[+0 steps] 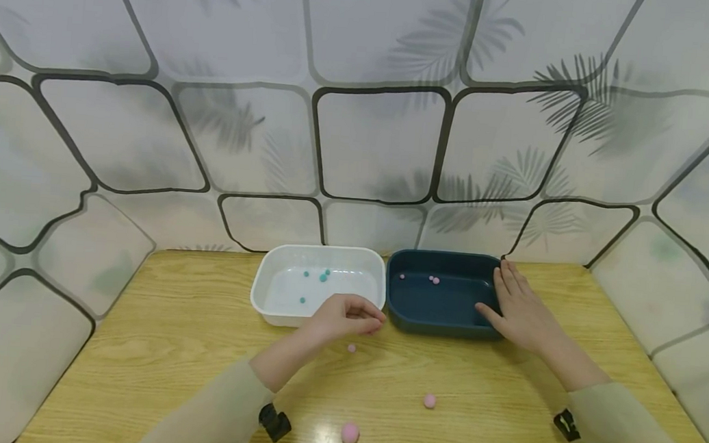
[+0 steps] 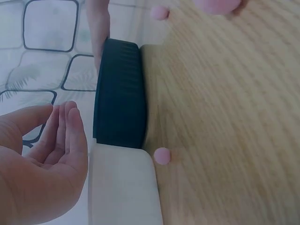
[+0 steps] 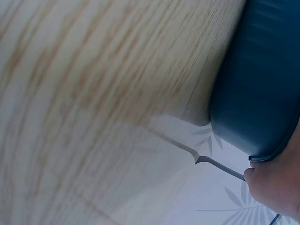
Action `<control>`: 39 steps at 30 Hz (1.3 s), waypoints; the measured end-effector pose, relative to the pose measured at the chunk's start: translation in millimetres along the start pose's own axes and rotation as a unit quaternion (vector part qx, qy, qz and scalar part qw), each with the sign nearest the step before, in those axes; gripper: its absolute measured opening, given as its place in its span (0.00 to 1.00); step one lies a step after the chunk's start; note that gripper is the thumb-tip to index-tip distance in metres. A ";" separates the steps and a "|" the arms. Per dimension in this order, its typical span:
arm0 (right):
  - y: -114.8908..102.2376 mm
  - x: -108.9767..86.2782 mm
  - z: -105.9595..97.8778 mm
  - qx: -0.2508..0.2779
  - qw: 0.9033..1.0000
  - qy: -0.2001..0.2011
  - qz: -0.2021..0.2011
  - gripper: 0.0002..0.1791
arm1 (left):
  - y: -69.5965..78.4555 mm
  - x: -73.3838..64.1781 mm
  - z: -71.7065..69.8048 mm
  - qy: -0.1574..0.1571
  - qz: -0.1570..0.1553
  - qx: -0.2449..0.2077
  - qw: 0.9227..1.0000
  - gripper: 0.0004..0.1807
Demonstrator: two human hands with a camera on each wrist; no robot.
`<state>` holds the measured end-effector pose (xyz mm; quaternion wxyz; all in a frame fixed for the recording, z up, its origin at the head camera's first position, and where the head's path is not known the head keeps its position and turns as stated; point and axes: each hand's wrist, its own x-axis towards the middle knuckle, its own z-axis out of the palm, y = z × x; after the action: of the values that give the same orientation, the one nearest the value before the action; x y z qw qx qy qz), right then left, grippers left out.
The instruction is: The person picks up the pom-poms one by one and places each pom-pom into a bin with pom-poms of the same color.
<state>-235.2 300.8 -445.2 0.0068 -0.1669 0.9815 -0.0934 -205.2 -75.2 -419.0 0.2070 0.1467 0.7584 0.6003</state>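
Note:
A white tray (image 1: pixel 277 271) with three small teal balls (image 1: pixel 324 276) stands beside a dark blue tray (image 1: pixel 446 324) that holds two small pink balls (image 1: pixel 433 279). My left hand (image 1: pixel 367 320) hovers by the white tray's front right corner. In the left wrist view its fingers (image 2: pixel 70 136) lie loosely bent and the palm is empty. A small pink ball (image 1: pixel 352 348) lies on the table just below it, and shows as the pink ball (image 2: pixel 162 155) beside the white tray (image 2: pixel 124 187). My right hand (image 1: pixel 500 297) rests on the blue tray's right rim, fingers straight, thumb inside the wall.
Two more pink balls lie nearer me on the wooden table (image 1: pixel 167 346): a medium one (image 1: pixel 430 400) and a larger one (image 1: pixel 349 433). A patterned screen (image 1: pixel 372 140) walls in the table at the back and both sides.

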 end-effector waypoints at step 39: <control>-1.4 0.6 -2.7 0.005 1.000 0.000 0.000 0.54 | -60.1 -23.9 -3.5 0.115 0.094 0.212 0.966 0.05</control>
<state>-235.5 299.7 -442.3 0.0079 -0.1672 0.9810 -0.0983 -184.5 -103.7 -473.4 0.0252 0.1884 0.8698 0.4554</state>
